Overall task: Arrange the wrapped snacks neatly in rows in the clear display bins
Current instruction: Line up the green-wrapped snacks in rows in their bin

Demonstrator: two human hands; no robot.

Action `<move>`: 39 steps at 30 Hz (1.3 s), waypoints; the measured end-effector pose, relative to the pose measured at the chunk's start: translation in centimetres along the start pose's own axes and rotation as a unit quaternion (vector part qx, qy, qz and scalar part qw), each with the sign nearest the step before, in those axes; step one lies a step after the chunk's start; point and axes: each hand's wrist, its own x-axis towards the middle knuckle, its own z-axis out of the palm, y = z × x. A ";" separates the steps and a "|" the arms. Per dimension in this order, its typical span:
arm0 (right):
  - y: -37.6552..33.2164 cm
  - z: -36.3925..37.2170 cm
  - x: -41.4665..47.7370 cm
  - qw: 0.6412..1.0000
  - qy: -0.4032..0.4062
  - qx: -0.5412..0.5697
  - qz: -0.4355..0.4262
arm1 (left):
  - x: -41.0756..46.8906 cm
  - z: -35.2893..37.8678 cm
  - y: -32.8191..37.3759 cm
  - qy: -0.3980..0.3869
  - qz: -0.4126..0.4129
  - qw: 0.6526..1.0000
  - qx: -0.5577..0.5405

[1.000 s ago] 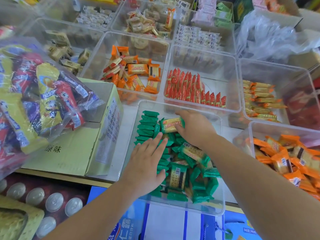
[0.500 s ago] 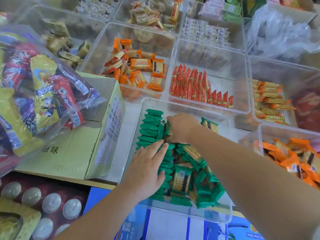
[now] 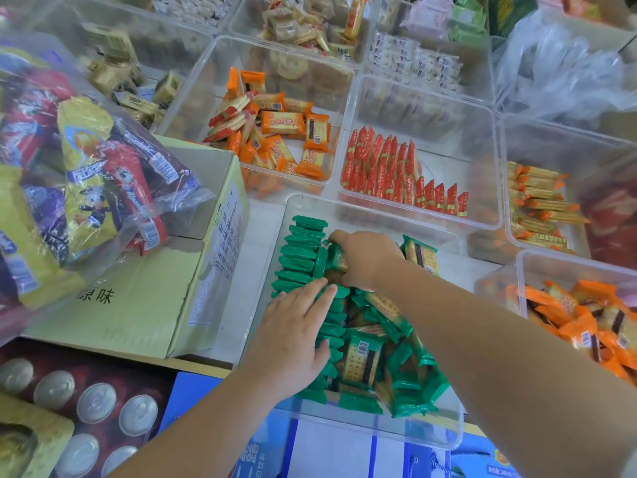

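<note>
A clear bin (image 3: 444, 439) in front of me holds green-wrapped cracker snacks. A neat row of green snacks (image 3: 303, 250) stands on edge along its left side; the others lie in a loose pile (image 3: 396, 374) to the right. My right hand (image 3: 365, 260) grips one green snack (image 3: 336, 258) and presses it upright against the row's right side. My left hand (image 3: 293, 339) lies flat, fingers spread, on the nearer part of the row. One green snack (image 3: 420, 257) lies alone behind my right wrist.
Other clear bins hold loose orange packs (image 3: 275, 132), a row of red packs (image 3: 396, 177), stacked golden sticks (image 3: 537, 205) and orange packs (image 3: 593, 322). A cardboard box (image 3: 148, 281) with a bag of snacks (image 3: 79, 174) stands at left. Cans (image 3: 96, 405) lie below.
My right hand moved left from the bin's middle to the row, carrying the green snack and turning it on edge. My left hand stayed on the row.
</note>
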 end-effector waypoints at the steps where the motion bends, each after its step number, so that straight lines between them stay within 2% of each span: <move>1: 0.0 -0.2 -0.1 1.000 0.002 0.018 0.003 | 0.0 0.0 0.0 -0.001 0.001 1.000 0.002; 4: 0.3 -1.3 -0.9 0.998 0.024 0.063 0.008 | 0.1 0.1 -0.1 -0.006 0.001 1.000 0.012; 10: 2.0 -4.4 -4.9 0.980 0.122 0.153 0.021 | 0.0 0.1 0.0 -0.014 0.003 1.000 0.026; 16: 3.6 -5.9 -10.5 0.936 0.217 0.270 0.059 | 0.2 0.0 0.4 -0.022 0.003 0.998 0.053; 19: 3.9 -4.9 -12.4 0.925 0.195 0.313 0.089 | 0.5 -0.2 0.6 -0.028 0.002 0.996 0.080; 22: 3.9 -3.2 -13.3 0.932 0.133 0.317 0.115 | 1.1 -0.8 0.8 -0.037 0.006 0.991 0.125; 25: 3.0 -1.3 -14.0 0.924 0.074 0.358 0.115 | 2.1 -1.6 1.1 -0.041 0.006 0.989 0.142; 28: 1.5 0.7 -14.5 0.934 0.072 0.331 0.110 | 3.7 -2.2 1.1 -0.034 0.012 0.994 0.104; 32: 0.5 2.6 -15.0 0.958 0.138 0.218 0.124 | 6.9 -3.9 0.6 0.012 0.038 0.998 0.046; 36: 0.7 3.9 -15.8 0.967 0.178 0.167 0.080 | 11.0 -5.2 0.2 -0.079 0.062 0.993 0.055; 39: 1.2 4.8 -16.4 0.977 0.168 0.126 0.035 | 13.3 -5.1 0.5 -0.141 0.108 0.975 0.135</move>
